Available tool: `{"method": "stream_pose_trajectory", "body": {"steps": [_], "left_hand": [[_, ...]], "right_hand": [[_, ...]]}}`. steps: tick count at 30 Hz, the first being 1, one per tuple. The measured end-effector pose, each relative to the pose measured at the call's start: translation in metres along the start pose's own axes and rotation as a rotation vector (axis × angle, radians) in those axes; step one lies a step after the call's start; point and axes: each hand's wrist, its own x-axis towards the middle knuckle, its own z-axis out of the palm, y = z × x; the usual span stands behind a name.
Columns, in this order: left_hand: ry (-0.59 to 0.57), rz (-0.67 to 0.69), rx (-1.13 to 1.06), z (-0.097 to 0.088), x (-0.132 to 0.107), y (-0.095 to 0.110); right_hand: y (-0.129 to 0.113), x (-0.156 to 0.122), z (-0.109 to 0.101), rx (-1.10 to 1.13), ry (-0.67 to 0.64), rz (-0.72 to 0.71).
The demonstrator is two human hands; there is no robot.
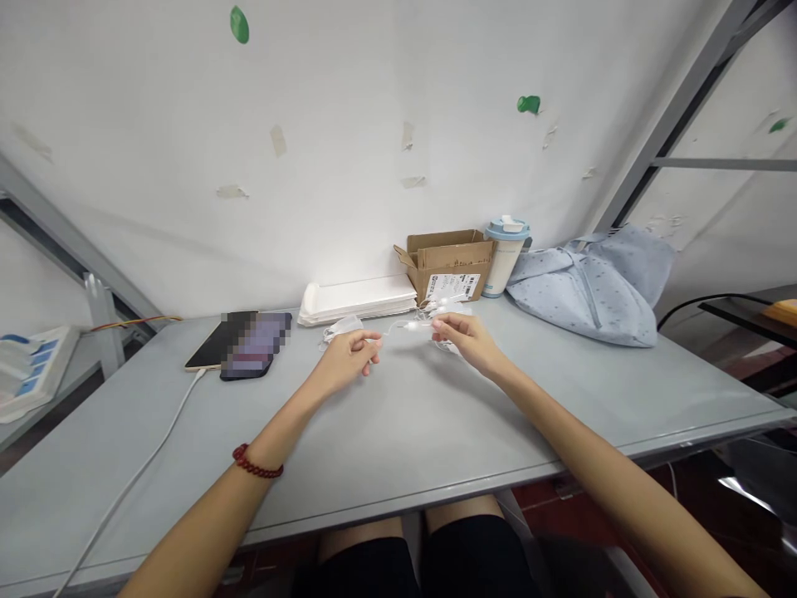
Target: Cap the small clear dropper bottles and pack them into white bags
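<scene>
My left hand [347, 355] and my right hand [464, 336] are held out over the middle of the grey table [398, 432], both pinched on a thin white cable [404, 326] stretched between them. The cable looks like earphones or a small corded part, with white ends bunched near my right fingers [439, 309]. A small white packet [341, 326] lies just behind my left hand. A red bead bracelet [256, 463] sits on my left wrist.
A phone and tablet [240, 342] lie at the left with a white charging cord [143, 465]. Against the wall stand a stack of white sheets [358, 299], an open cardboard box [445, 262], a lidded cup [506, 253] and a blue cloth bag [591, 286].
</scene>
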Motion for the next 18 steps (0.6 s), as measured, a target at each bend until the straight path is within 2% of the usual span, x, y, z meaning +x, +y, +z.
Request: {"method": "stream_pose_trajectory", "body": {"steps": [5, 11, 18], "left_hand": [[-0.027, -0.027, -0.040, 0.0002, -0.0002, 0.0009], [-0.075, -0.049, -0.065, 0.0000, 0.0000, -0.0002], [-0.114, -0.076, -0.277, 0.0010, -0.0043, 0.0013]], "right_hand": [[-0.0022, -0.0048, 0.0080, -0.044, -0.086, -0.006], [-0.0041, -0.0059, 0.0083, -0.053, -0.093, -0.026], [-0.0069, -0.0080, 0.0100, -0.045, -0.148, -0.029]]}}
